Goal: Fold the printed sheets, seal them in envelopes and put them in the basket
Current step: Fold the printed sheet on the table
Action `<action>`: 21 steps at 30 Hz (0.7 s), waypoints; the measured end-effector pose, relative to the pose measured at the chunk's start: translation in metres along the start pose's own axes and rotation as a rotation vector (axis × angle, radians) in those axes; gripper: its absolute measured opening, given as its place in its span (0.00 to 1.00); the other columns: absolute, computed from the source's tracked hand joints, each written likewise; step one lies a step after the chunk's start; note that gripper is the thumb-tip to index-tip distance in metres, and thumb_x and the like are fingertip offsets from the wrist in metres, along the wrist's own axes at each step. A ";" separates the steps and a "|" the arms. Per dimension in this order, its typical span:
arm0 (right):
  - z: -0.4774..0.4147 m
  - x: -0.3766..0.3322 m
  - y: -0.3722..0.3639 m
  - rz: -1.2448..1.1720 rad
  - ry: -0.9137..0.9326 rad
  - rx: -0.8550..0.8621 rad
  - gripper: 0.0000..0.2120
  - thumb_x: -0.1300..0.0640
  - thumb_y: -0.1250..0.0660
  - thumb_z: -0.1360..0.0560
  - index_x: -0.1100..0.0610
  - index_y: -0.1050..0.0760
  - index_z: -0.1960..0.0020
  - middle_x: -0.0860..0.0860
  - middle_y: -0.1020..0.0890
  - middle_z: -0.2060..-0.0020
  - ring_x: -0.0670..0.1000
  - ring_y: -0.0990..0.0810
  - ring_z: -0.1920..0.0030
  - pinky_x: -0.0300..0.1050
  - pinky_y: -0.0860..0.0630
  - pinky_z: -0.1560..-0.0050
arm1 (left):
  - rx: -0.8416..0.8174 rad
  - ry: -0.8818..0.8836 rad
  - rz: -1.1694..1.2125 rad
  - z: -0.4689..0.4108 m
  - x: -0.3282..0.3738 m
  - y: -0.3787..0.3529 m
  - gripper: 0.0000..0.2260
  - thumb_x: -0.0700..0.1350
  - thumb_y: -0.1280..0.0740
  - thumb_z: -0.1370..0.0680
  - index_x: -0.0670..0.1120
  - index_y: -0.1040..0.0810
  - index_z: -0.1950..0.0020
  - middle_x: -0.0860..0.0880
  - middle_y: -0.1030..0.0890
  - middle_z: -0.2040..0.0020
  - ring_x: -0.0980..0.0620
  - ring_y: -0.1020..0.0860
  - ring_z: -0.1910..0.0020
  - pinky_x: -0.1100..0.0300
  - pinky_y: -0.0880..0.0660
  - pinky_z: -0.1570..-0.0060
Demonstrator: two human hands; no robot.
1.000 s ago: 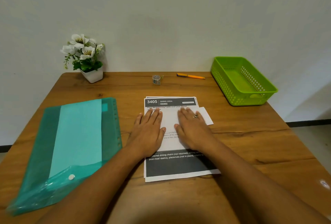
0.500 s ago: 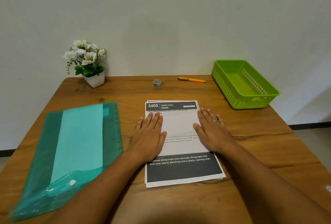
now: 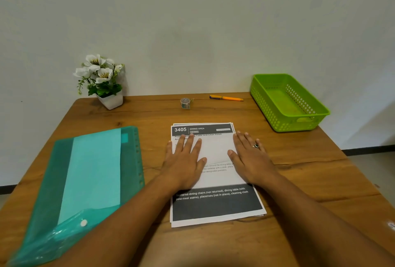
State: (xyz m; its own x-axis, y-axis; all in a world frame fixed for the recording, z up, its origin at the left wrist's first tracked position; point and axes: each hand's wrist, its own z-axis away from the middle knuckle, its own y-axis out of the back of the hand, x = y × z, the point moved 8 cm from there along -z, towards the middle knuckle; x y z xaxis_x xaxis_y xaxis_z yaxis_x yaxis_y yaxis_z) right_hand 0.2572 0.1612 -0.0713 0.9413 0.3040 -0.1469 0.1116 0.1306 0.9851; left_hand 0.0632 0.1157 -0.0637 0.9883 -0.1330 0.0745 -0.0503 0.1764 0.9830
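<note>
A stack of printed sheets [image 3: 215,204] headed "3405 DINING AREA" lies in the middle of the wooden table [image 3: 310,170]. A white folded piece of paper [image 3: 215,151] rests across the stack's middle, with faint print showing through. My left hand [image 3: 183,164] lies flat on its left part, fingers spread. Flat along its right edge is my right hand [image 3: 250,160], which wears a ring. Neither hand grips anything. The green plastic basket [image 3: 265,104] stands at the back right, and nothing shows inside it.
A teal plastic folder [image 3: 96,172] with a lighter sheet inside lies at the left. A potted white flower [image 3: 102,83], a small tape roll [image 3: 185,103] and an orange pen [image 3: 226,97] sit along the back edge by the wall.
My right hand slid from the middle of the white paper to its right edge. The white corner that stuck out to the right no longer shows. My left hand stayed put.
</note>
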 end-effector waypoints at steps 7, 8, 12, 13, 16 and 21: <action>0.000 0.001 -0.002 -0.010 0.013 0.005 0.33 0.38 0.59 0.15 0.53 0.59 0.15 0.49 0.56 0.16 0.50 0.60 0.17 0.56 0.61 0.18 | 0.016 0.050 -0.014 0.006 -0.031 0.001 0.30 0.64 0.60 0.16 0.54 0.62 0.17 0.48 0.64 0.17 0.45 0.64 0.18 0.37 0.62 0.21; 0.000 0.002 -0.002 -0.009 0.014 0.005 0.34 0.37 0.60 0.15 0.53 0.59 0.15 0.49 0.57 0.16 0.50 0.60 0.17 0.56 0.61 0.18 | 0.017 0.053 -0.014 0.006 -0.033 0.000 0.30 0.64 0.61 0.16 0.54 0.62 0.17 0.48 0.64 0.17 0.45 0.64 0.18 0.38 0.62 0.21; 0.000 0.002 -0.002 -0.002 0.014 -0.008 0.39 0.31 0.61 0.18 0.53 0.59 0.15 0.49 0.58 0.16 0.50 0.62 0.17 0.56 0.62 0.19 | 0.025 0.055 -0.011 0.006 -0.034 0.000 0.31 0.65 0.61 0.17 0.55 0.62 0.17 0.49 0.63 0.17 0.46 0.64 0.18 0.38 0.62 0.21; 0.001 0.001 -0.002 0.000 0.017 -0.013 0.40 0.30 0.61 0.19 0.53 0.59 0.15 0.49 0.58 0.16 0.50 0.62 0.17 0.56 0.62 0.19 | 0.026 0.055 -0.011 0.006 -0.034 0.000 0.31 0.65 0.61 0.17 0.55 0.62 0.17 0.49 0.63 0.17 0.46 0.64 0.18 0.38 0.62 0.21; 0.002 0.003 -0.002 0.005 0.008 -0.024 0.42 0.28 0.61 0.20 0.53 0.60 0.15 0.49 0.59 0.16 0.51 0.62 0.17 0.58 0.62 0.19 | 0.025 0.057 -0.017 0.007 -0.035 0.000 0.31 0.65 0.61 0.17 0.54 0.62 0.17 0.49 0.63 0.17 0.45 0.64 0.18 0.38 0.62 0.21; 0.003 0.020 0.002 0.011 -0.059 -0.024 0.43 0.27 0.61 0.20 0.54 0.60 0.15 0.50 0.60 0.16 0.52 0.62 0.17 0.60 0.61 0.18 | 0.029 0.054 -0.016 0.009 -0.038 0.001 0.31 0.64 0.60 0.16 0.52 0.60 0.16 0.48 0.62 0.16 0.46 0.62 0.18 0.41 0.61 0.20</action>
State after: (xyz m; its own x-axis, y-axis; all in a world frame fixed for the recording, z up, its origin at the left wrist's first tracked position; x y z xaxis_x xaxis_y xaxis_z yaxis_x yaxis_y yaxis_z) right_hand 0.2767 0.1646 -0.0721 0.9597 0.2491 -0.1302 0.0946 0.1501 0.9841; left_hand 0.0241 0.1119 -0.0642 0.9953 -0.0822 0.0507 -0.0382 0.1465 0.9885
